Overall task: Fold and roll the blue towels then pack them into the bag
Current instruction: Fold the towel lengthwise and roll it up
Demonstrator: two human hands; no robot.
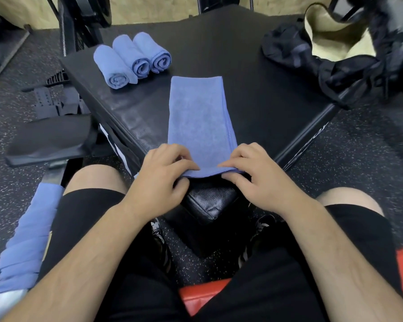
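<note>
At the bottom of the frame a person in black shorts is sitting on a red seat, knees spreading to either side of the near corner of a black padded bench. At the lower left, loose blue towels are lying draped beside the thigh.

Both forearms are reaching up into the centre of the frame. The left hand and the right hand are gripping the near end of the folded towel, holding it just above the bench corner. The fingers of each hand are curling over the top of the cloth, with the thumbs tucking beneath it and the two hands sitting close together. From there the folded towel is stretching flat, as a long narrow strip, up the middle of the bench.

Further up and to the left, three rolled towels are lying side by side, touching, near the bench's left edge. At the upper right the bag is slumping open on the bench, its pale lining showing.

Dark speckled rubber floor is surrounding the bench. Black gym equipment is standing at the upper left, and a pale board wall is running along the top edge.
</note>
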